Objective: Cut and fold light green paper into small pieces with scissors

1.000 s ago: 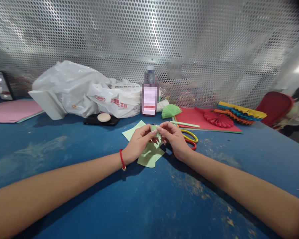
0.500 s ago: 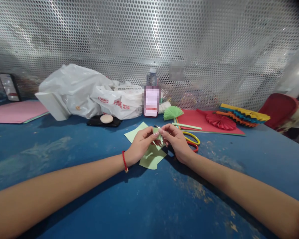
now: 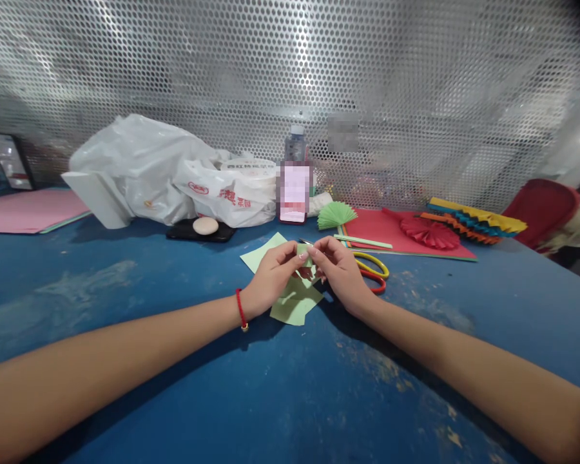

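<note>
A small piece of light green paper (image 3: 305, 255) is pinched between my two hands at the middle of the table. My left hand (image 3: 274, 274), with a red cord bracelet (image 3: 241, 310) at its wrist, grips the left edge between thumb and fingers. On the other side, my right hand (image 3: 341, 272) pinches the right edge. Beneath them lie several light green paper pieces (image 3: 290, 312), overlapping on the blue table. Scissors (image 3: 376, 264) with one yellow and one red handle rest just beyond my right hand, their blades mostly hidden by it.
Behind stand white plastic bags (image 3: 145, 171), a bottle (image 3: 296, 145) and an upright phone (image 3: 294, 200). A black flat object (image 3: 178, 231) bears a round beige item (image 3: 205, 225). Red paper (image 3: 367, 225), a green paper fan (image 3: 337, 216) and pleated paper (image 3: 478, 222) lie right; pink paper (image 3: 33, 209) lies left.
Both hands keep hold of the green paper; less of its front shows now. The view has shifted slightly, and the things at the back look a little higher.
</note>
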Motion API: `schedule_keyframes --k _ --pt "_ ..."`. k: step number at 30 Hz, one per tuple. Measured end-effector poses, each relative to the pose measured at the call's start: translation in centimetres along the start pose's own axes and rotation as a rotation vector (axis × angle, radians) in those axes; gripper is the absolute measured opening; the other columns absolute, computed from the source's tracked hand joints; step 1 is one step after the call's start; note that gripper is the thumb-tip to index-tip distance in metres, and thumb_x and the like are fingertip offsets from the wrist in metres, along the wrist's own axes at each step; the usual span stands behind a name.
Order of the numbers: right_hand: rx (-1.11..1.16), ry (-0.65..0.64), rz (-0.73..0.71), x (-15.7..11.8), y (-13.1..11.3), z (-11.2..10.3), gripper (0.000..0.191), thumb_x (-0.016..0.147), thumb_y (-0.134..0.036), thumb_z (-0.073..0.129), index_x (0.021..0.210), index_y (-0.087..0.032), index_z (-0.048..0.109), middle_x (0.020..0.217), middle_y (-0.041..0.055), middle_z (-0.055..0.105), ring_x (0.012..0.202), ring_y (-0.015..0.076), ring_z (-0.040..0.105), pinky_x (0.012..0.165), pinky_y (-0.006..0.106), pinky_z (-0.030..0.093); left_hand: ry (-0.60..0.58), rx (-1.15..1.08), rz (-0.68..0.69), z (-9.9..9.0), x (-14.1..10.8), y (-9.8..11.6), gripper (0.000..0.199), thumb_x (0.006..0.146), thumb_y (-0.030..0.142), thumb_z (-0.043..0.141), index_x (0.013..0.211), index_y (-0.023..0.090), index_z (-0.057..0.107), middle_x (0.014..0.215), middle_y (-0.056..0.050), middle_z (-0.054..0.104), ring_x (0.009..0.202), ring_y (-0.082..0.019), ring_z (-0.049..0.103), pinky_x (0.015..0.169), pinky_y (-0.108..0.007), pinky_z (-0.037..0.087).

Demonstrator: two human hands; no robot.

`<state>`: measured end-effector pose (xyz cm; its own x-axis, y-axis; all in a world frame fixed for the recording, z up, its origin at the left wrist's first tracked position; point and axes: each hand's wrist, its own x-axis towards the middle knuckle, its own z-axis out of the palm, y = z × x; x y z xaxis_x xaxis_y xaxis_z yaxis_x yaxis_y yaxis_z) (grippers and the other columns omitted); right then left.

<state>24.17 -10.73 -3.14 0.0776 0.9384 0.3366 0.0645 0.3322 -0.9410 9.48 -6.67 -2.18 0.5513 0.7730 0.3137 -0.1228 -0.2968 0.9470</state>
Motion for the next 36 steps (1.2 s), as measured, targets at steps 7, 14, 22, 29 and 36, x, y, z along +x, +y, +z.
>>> schedule_keyframes --k 7,14,22,29,36 --pt "-0.262 -0.077 -0.128 -0.5 0.0 0.3 0.033 0.100 -0.040 0.041 0.071 -0.023 0.038 0.065 -0.0032 0.043 0.061 0.0153 0.043 0.058 0.028 0.034 -0.019 -0.061 -0.011 0.1 -0.1 0.0 0.023 0.081 0.035 0.066 0.073 0.015 0.059 0.068 0.002 0.057 0.063 -0.012 0.058 0.062 -0.024 0.050" --pt "-0.448 -0.014 -0.226 -1.3 -0.7 0.5 0.029 0.103 -0.035 0.034 0.076 -0.024 0.035 0.066 -0.0032 0.041 0.060 0.0154 0.041 0.059 0.030 0.029 -0.073 -0.139 -0.029 0.0 -0.3 0.3 0.019 0.082 0.034 0.066 0.078 0.015 0.062 0.072 0.001 0.059 0.065 -0.013 0.060 0.066 -0.025 0.050" --pt "-0.513 -0.037 -0.235 -1.3 -0.7 0.6 0.029 0.102 -0.032 0.034 0.074 -0.023 0.035 0.061 -0.0039 0.042 0.057 0.0148 0.043 0.058 0.028 0.028 -0.071 -0.055 -0.046 0.0 -0.3 0.3 0.025 0.083 0.037 0.056 0.072 0.015 0.058 0.067 0.000 0.058 0.063 -0.013 0.057 0.062 -0.024 0.047" --pt "-0.426 -0.049 -0.212 -1.2 -0.4 0.5 0.033 0.102 -0.037 0.039 0.072 -0.022 0.038 0.060 -0.0048 0.045 0.055 0.0127 0.044 0.057 0.026 0.031 0.005 0.093 0.043 0.1 -0.3 0.2 0.037 0.090 0.047 0.052 0.070 0.016 0.054 0.064 0.003 0.048 0.059 -0.010 0.042 0.056 -0.022 0.040" --pt "-0.404 0.039 -0.262 -1.1 -0.6 0.3 0.032 0.102 -0.033 0.038 0.072 -0.022 0.038 0.059 -0.0053 0.042 0.054 0.0118 0.044 0.054 0.025 0.032 -0.018 0.247 0.124 0.1 -0.3 -0.1 0.039 0.094 0.041 0.045 0.064 0.017 0.043 0.060 0.004 0.039 0.058 -0.010 0.036 0.056 -0.023 0.034"
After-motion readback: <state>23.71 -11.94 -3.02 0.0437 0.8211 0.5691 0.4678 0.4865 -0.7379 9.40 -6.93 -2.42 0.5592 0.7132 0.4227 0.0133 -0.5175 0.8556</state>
